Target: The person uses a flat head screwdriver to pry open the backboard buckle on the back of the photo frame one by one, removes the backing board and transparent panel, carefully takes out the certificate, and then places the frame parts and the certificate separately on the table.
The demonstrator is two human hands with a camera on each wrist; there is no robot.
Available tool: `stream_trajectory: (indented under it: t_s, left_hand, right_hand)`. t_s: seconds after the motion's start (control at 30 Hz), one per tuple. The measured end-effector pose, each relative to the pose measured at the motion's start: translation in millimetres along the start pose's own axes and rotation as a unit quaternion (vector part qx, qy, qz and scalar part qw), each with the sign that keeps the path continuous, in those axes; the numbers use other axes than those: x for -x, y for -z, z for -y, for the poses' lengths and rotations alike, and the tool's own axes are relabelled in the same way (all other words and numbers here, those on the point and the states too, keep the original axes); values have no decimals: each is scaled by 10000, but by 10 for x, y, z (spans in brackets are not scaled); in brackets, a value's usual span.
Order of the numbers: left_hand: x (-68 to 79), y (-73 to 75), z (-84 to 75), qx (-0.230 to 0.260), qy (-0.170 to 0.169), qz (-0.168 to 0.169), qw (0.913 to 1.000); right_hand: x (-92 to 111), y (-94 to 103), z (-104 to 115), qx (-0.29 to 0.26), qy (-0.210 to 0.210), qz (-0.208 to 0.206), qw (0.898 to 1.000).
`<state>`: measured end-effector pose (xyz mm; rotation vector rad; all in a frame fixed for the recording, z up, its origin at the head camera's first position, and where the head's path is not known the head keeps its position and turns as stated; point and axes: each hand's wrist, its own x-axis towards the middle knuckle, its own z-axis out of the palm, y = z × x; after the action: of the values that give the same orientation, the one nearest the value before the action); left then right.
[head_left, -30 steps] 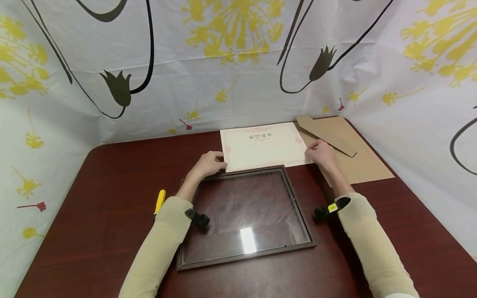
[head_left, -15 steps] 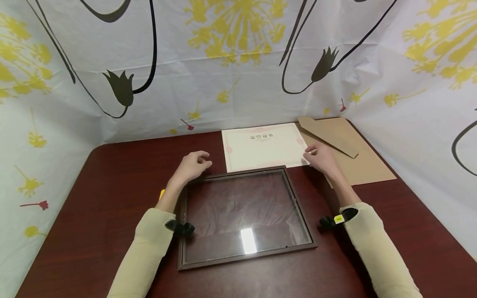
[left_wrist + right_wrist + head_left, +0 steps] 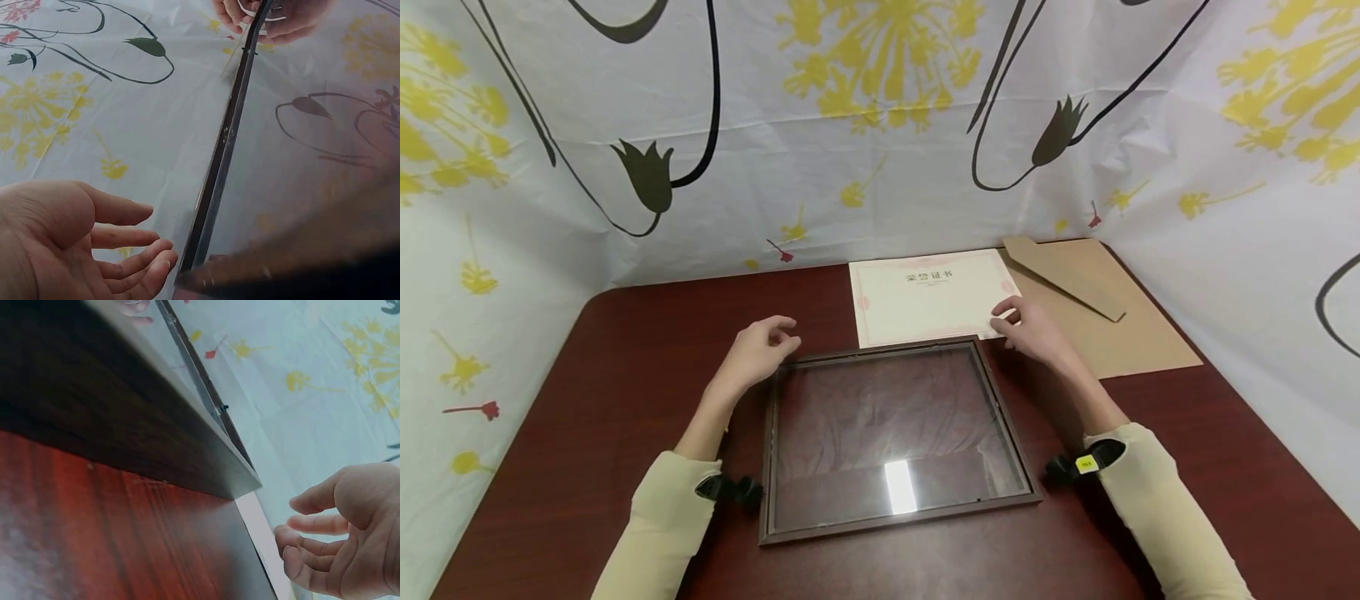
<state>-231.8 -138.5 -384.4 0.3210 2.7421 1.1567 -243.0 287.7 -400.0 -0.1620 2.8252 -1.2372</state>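
A dark brown picture frame [image 3: 901, 521] with a glass pane lies on the table. Behind it is a cream certificate [image 3: 925, 304] with a pink border and printed characters. My left hand [image 3: 754, 357] hovers beside the frame's far left corner, fingers loosely bent and nothing in them. Over the certificate's near right corner, my right hand [image 3: 1036, 335] is held with relaxed fingers and a gap between thumb and forefinger. In the left wrist view the left fingertips [image 3: 164, 247] come close to the frame edge [image 3: 219, 156]; the right wrist view shows the right hand [image 3: 350, 534] holding nothing.
A brown paper envelope [image 3: 1138, 333] with its flap [image 3: 1075, 287] folded lies at the back right, partly behind my right hand. Patterned white cloth [image 3: 880, 200] closes off the table's [image 3: 610, 400] back and sides. My left forearm hides most of a yellow-handled tool.
My left hand has left the certificate's near left corner and moved left toward me, covering the yellow-handled tool. My right hand has let go of the right edge and shifted slightly left.
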Motion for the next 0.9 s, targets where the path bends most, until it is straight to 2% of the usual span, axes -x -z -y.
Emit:
stream_trajectory:
  t_s: [0.33, 0.47, 0.63, 0.9]
  left_hand:
    - [207, 59, 186, -68, 178, -5, 9998]
    - [271, 77, 245, -75, 337, 145, 9993]
    - [357, 54, 220, 115, 672, 468, 9966]
    - [455, -6, 142, -248, 931, 633, 9933]
  right_hand:
    - [59, -91, 41, 133, 122, 375, 9991]
    - [56, -116, 40, 317, 176, 564, 9977]
    - [35, -147, 52, 522, 293, 698, 9958]
    - [-3, -176, 46, 609, 146, 906, 9939]
